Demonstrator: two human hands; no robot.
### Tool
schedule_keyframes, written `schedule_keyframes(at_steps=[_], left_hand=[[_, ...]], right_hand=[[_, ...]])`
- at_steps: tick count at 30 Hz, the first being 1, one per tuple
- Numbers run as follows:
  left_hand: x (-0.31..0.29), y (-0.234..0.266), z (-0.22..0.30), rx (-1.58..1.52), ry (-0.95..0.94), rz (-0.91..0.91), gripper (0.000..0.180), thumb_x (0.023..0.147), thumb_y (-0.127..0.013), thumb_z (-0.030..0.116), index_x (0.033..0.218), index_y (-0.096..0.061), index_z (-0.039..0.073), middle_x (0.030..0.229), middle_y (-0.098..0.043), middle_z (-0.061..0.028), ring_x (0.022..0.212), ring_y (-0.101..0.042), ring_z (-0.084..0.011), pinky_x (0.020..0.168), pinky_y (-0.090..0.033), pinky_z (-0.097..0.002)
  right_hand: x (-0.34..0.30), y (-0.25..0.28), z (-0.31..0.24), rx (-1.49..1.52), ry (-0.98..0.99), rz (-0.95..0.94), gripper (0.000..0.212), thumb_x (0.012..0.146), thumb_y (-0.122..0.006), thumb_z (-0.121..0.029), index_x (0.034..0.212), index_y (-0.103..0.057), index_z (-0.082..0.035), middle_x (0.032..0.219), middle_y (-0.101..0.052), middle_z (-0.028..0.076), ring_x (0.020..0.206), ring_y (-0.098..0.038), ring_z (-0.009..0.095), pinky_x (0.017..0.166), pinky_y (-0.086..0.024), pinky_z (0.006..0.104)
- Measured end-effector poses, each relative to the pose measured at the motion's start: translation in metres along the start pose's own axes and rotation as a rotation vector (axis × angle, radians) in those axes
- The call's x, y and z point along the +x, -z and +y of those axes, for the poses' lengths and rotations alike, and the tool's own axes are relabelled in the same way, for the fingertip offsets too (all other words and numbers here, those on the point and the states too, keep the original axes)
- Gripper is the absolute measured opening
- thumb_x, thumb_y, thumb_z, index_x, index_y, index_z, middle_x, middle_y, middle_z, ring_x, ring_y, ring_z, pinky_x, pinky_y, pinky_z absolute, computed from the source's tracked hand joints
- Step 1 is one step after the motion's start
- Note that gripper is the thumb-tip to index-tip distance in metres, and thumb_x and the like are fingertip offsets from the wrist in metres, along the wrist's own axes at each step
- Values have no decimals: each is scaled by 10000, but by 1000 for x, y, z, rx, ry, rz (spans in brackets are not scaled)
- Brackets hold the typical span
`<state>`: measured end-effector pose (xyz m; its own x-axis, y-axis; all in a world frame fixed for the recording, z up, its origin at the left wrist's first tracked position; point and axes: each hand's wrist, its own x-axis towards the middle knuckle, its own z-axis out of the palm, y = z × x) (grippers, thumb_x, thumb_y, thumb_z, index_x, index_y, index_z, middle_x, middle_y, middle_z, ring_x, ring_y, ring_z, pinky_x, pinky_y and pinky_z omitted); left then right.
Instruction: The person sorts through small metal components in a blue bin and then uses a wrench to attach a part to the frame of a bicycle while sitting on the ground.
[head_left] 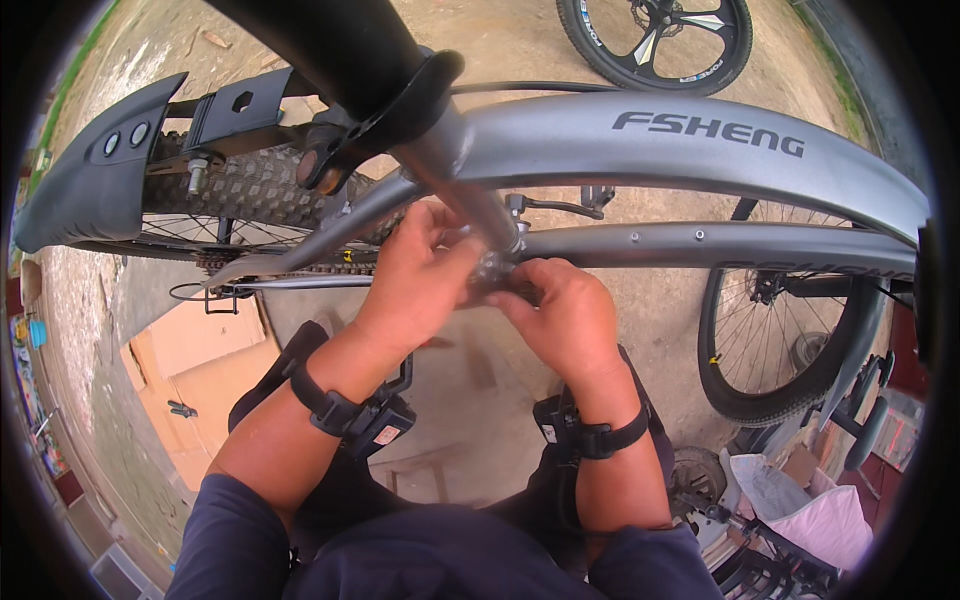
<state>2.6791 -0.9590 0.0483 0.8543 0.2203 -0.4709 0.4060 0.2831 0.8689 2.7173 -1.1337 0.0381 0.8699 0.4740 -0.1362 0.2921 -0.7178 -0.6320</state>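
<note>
A grey bicycle frame point(560, 140) spans the view in front of me, its seat tube point(470, 200) coming down between my hands. My left hand point(425, 275) is closed at the foot of that tube, fingers curled in around its left side. From the right, my right hand point(565, 310) pinches with thumb and forefinger beside the same joint. Between the two hands is a small, shiny, blurred patch; what the fingers hold is hidden. A black crank arm with a pedal point(590, 203) shows just beyond. The chain point(355, 268) runs left to the rear sprockets.
The knobbly rear tyre point(270, 185) and black mudguard point(80, 190) lie left. The spoked front wheel point(715, 350) is right; another wheel point(660, 85) stands beyond the frame. Cardboard point(210, 340) with a small hand tool point(182, 410) lies left; pale cloth point(800, 505) lies lower right.
</note>
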Motion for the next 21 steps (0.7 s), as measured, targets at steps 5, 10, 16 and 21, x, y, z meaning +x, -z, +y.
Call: schedule_keyframes(at_steps=[5,10,16,21], left_hand=[[0,-2,-5,-37,-48,27,313,968,-588,59,1265,-499,16,975,-606,-50,640,-514,-65,551,-443,-223],[1,4,-3,3,-11,-15,321,948,-619,106,1210,-483,-22,1185,-592,-136,923,-645,-147,693,-597,-297],[1,4,-3,11,-8,1,326,939,-617,96,1216,-489,-20,1189,-593,-138,937,-635,-149,686,-591,-299],[2,4,-4,39,-21,6,309,934,-607,86,1204,-504,-22,1189,-598,-139,941,-634,-147,695,-591,-291]], right_hand=[[2,-8,-2,202,-47,13,248,796,-817,-181,981,-747,-31,818,-708,113,702,-666,183,664,-519,313],[8,-3,-3,156,-73,-120,299,841,-756,-342,916,-725,-54,892,-700,173,836,-655,401,704,-516,470],[11,5,-7,124,-39,-150,415,903,-666,-462,848,-716,-54,844,-690,181,831,-653,403,706,-512,484],[11,4,-9,95,-46,-138,401,892,-694,-442,896,-729,-42,852,-698,185,813,-669,378,712,-525,452]])
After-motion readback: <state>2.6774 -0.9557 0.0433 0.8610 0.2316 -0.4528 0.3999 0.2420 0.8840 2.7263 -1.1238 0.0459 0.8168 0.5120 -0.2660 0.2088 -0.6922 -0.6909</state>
